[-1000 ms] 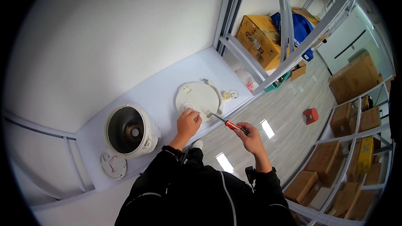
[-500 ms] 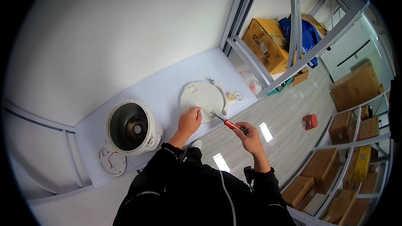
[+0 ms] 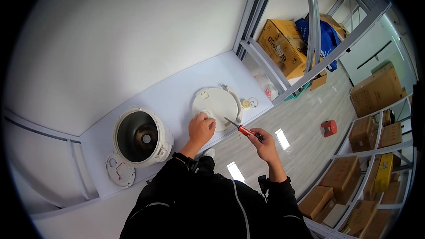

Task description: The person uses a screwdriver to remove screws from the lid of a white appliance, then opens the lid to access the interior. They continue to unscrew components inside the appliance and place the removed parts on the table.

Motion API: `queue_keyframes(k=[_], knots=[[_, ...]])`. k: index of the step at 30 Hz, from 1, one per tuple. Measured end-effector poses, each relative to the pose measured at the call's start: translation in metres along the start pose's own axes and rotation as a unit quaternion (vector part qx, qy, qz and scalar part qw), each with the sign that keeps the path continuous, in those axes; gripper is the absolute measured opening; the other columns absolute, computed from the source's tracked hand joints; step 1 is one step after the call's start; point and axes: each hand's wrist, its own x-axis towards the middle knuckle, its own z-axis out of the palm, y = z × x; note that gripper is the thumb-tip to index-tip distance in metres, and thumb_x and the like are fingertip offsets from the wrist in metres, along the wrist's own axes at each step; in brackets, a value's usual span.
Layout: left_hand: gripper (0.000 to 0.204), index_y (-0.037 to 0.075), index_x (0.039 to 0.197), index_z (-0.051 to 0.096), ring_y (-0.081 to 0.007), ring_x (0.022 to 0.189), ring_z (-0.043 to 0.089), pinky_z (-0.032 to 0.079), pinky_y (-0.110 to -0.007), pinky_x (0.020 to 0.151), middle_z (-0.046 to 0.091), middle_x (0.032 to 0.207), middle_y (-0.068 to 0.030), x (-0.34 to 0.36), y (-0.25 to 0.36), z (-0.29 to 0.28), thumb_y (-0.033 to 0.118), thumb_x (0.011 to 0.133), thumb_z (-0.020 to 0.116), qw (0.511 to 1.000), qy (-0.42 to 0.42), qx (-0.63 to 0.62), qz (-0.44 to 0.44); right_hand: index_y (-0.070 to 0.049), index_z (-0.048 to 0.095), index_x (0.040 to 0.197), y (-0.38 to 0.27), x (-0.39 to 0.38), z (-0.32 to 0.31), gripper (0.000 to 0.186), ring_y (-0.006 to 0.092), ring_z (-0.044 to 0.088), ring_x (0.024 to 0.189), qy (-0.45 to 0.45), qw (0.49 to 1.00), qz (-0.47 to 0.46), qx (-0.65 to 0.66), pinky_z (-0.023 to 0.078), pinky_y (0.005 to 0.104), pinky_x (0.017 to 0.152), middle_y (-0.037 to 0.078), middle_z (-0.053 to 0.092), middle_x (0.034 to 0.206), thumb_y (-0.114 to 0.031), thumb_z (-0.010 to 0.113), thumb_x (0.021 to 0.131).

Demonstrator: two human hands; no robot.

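A screwdriver [image 3: 251,133] with a red and black handle is gripped in my right hand [image 3: 264,145], its metal shaft pointing up and left over the near edge of a round white lid [image 3: 220,99]. My left hand [image 3: 201,128] is closed at the lid's near left side, fingers curled together; whatever they pinch is hidden. A curved white handle piece [image 3: 236,102] lies along the lid's right side. Farther right are a small cream-coloured round part [image 3: 246,103] and a thin white ring [image 3: 253,102].
On the bench [image 3: 181,84], left of my hands, stands a white rice cooker body [image 3: 166,144] with a dark interior. A white disc [image 3: 126,176] with a red wire lies in front of it. A red stool [image 3: 329,128] and shelves of cardboard boxes [image 3: 341,171] are at right.
The screwdriver's tip has shifted slightly and its shaft looks narrower now. My left hand has turned a little at the lid, its fingers still closed.
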Motion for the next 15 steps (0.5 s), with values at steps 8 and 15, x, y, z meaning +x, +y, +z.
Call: queue_keyframes(k=[8, 15], knots=[[0.011, 0.016, 0.091, 0.082, -0.0281, 0.098, 0.065, 0.053, -0.045, 0.082, 0.066, 0.101, -0.0027, -0.004, -0.006, 0.005, 0.018, 0.08, 0.084, 1.0, -0.01, -0.01, -0.02, 0.005, 0.071, 0.124, -0.007, -0.004, 0.0, 0.033, 0.0099, 0.061, 0.079, -0.002, 1.0, 0.007, -0.014, 0.05, 0.0284, 0.073, 0.002, 0.068, 0.085, -0.019, 0.075, 0.1], [0.013, 0.015, 0.095, 0.081, -0.0267, 0.099, 0.066, 0.056, -0.044, 0.082, 0.066, 0.103, -0.0011, -0.011, 0.004, -0.009, 0.017, 0.082, 0.082, 0.998, 0.007, -0.045, -0.034, 0.005, 0.071, 0.125, -0.018, -0.011, 0.003, 0.033, 0.0106, 0.062, 0.079, -0.003, 1.0, -0.001, -0.02, 0.051, 0.0282, 0.074, 0.003, 0.069, 0.086, -0.018, 0.075, 0.101]])
